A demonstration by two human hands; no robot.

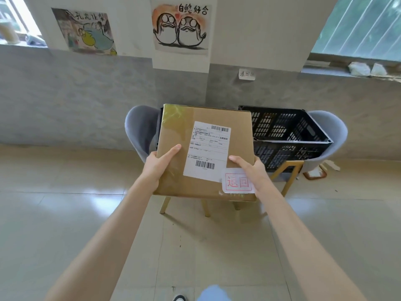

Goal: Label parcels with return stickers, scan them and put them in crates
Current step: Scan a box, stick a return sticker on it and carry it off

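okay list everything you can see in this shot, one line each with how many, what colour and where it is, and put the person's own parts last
cardboard parcel: one, brown, held up mid-frame
shipping label: one, white with barcodes, on the parcel's top face
return sticker: one, white with red stamp, at the parcel's near right corner
crate: one in clear view, black, on the right chair
chairs: two, grey with wooden legs, against the wall
posters: two, cartoon drawings, on the wall
small sign: one, white, on the wall above the crate
left hand: one, grips the parcel's left edge
right hand: one, grips the parcel's right edge
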